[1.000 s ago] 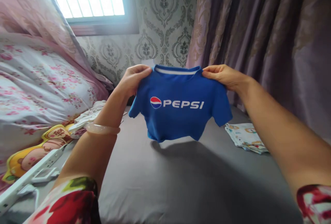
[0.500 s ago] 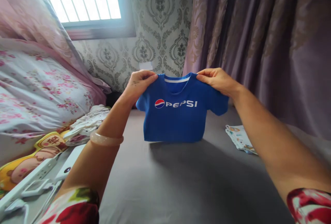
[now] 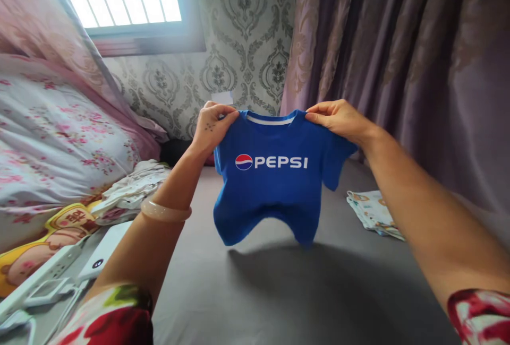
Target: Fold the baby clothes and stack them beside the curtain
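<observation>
A small blue T-shirt (image 3: 271,191) with a round red, white and blue logo and the word PEPSI hangs upright above the grey sheet (image 3: 239,292), its front towards me. My left hand (image 3: 215,123) pinches its shoulder left of the neckline, and my right hand (image 3: 337,118) pinches the shoulder on the other side. The lower hem curves up in the middle, with a corner hanging down at each side. A shadow falls on the sheet below the shirt.
Folded pale patterned cloths (image 3: 372,212) lie on the right. At the left are a crumpled pile of light clothes (image 3: 133,186), a yellow cartoon cushion (image 3: 32,260), a white power strip (image 3: 40,270), a white box (image 3: 105,249) and floral bedding (image 3: 59,138).
The shirt's body hangs lower and fuller, and its straight bottom edge has become an arched hem. Both hands keep their pinch and are slightly further apart.
</observation>
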### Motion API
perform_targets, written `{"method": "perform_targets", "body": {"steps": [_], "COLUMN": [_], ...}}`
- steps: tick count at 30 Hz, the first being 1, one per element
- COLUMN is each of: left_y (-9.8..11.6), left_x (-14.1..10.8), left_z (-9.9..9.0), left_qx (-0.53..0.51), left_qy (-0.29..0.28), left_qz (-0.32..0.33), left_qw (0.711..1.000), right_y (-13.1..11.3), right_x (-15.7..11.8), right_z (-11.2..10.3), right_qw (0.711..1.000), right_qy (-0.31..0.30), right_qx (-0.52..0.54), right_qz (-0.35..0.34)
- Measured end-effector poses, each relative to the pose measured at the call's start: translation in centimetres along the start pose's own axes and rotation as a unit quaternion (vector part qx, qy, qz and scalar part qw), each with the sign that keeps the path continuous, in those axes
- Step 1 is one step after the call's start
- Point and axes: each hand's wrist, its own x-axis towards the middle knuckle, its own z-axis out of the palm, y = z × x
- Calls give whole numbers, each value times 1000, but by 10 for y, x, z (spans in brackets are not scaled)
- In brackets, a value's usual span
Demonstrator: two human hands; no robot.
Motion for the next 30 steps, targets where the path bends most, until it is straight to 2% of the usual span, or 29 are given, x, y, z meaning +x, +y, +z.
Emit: {"method": "perform_targets", "body": {"steps": [2, 5, 7, 9, 11, 14, 17, 20, 26, 30], "left_y": [-2, -3, -3, -4, -4, -4, -2, 3, 12, 22], "left_x": [1, -1, -3, -6, -8, -9, -10, -11, -20, -26], "left_z": [2, 3, 3, 3, 4, 5, 4, 2, -6, -19], "left_qx": [36, 70, 88, 100, 113, 134, 159, 188, 254, 236], "left_qy": [21, 3, 14, 62, 72, 37, 87, 120, 145, 114], "left_qz": [29, 62, 71, 75, 85, 96, 91, 96, 115, 96], "left_qw": [999, 996, 993, 990, 987, 986, 979, 970, 949, 960], "right_y": [7, 16, 17, 13, 9, 5, 4, 3, -9, -23], "right_x": [4, 7, 5, 1, -4, -10, -11, -10, -16, -28], "right_z": [0, 0, 4, 10, 16, 22, 25, 26, 25, 19], "right_qw": [999, 989, 971, 943, 918, 888, 859, 837, 826, 822], "right_qy": [10, 14, 61, 129, 137, 107, 149, 146, 167, 163], "right_qx": [-23, -134, -207, -260, -323, -406, -452, -491, -504, -510], "right_qz": [-20, -55, -105, -159, -186, -190, -190, -193, -189, -192]}}
